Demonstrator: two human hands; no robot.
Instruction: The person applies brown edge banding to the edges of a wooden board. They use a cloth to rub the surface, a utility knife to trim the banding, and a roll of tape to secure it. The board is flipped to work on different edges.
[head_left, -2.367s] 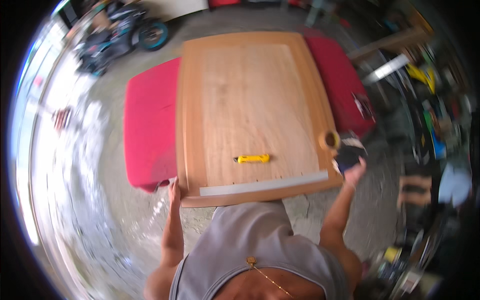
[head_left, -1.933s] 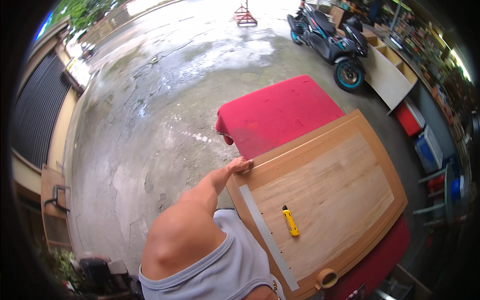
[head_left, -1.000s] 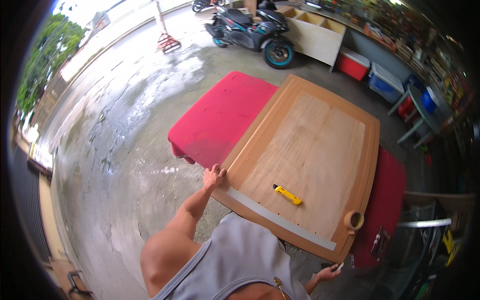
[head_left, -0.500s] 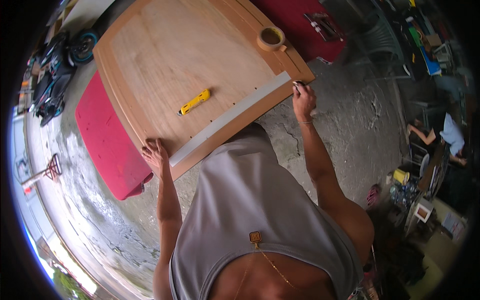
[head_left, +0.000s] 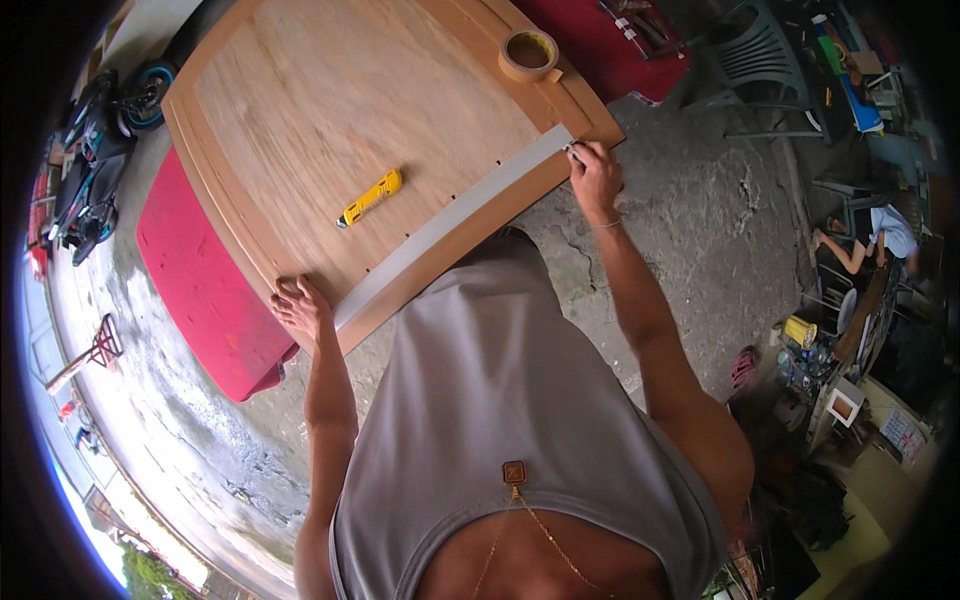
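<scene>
A wooden panel [head_left: 310, 120] with a framed border lies across a red padded surface [head_left: 190, 265]. A long pale grey strip [head_left: 460, 210] runs along its near edge. My left hand [head_left: 298, 305] rests on the panel's near-left corner, fingers apart, beside the strip's left end. My right hand [head_left: 595, 175], fingers curled, grips something small at the strip's right end; I cannot make out what. A yellow utility knife [head_left: 370, 195] lies on the bare wood. A roll of brown tape [head_left: 520, 70] sits on the right border.
A motor scooter [head_left: 100, 170] stands at the left on the concrete floor [head_left: 700, 200], near a red metal stand [head_left: 100, 350]. A green plastic chair [head_left: 755, 70] is at the upper right. Another person [head_left: 885, 225] sits at the far right among cluttered shelves and items.
My view has swung from the open driveway down to the panel's near edge. Since half a second ago, my right hand has moved slightly up and left, onto the strip's end.
</scene>
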